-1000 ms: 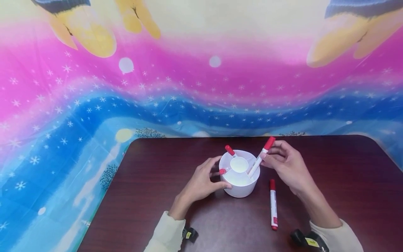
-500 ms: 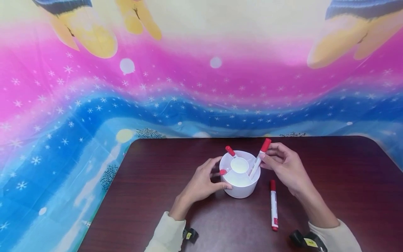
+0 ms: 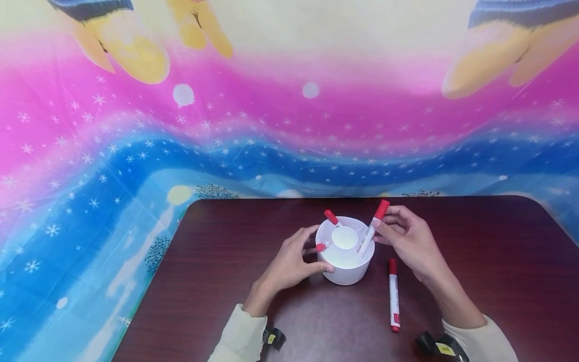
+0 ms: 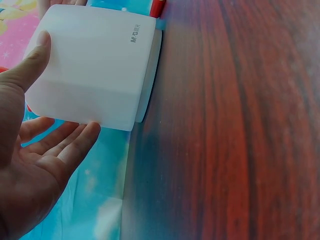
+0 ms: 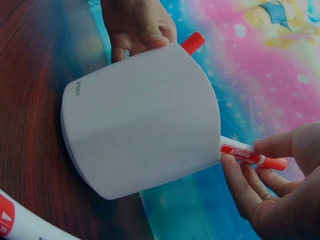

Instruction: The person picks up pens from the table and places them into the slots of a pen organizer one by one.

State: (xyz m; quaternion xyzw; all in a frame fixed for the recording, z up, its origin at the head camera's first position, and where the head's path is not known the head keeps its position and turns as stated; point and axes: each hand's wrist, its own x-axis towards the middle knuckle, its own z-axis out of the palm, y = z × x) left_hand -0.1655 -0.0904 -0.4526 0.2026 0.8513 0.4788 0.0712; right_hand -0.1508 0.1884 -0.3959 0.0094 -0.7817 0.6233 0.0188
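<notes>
A white round pen holder (image 3: 346,275) with a raised centre cup and divided compartments stands on the table. My left hand (image 3: 289,261) grips its left side, thumb on the near wall and fingers around the back. My right hand (image 3: 413,244) pinches a red-capped marker (image 3: 368,237) between thumb and fingers. That marker leans right, its lower end down in the right-hand compartment. In the right wrist view the marker (image 5: 241,152) sticks out past the rim beside my fingertips. Two more red-tipped markers, one at the back (image 3: 331,217) and one at the left (image 3: 320,247), sit in other compartments.
Another red-capped marker (image 3: 394,296) lies on the dark wooden table (image 3: 217,251), right of the holder and in front of my right hand. Behind the table's far edge hangs a colourful printed cloth (image 3: 271,115).
My right hand has shifted slightly left, and the marker's cap has moved left and a little lower, so it leans less. The left hand and holder have stayed put.
</notes>
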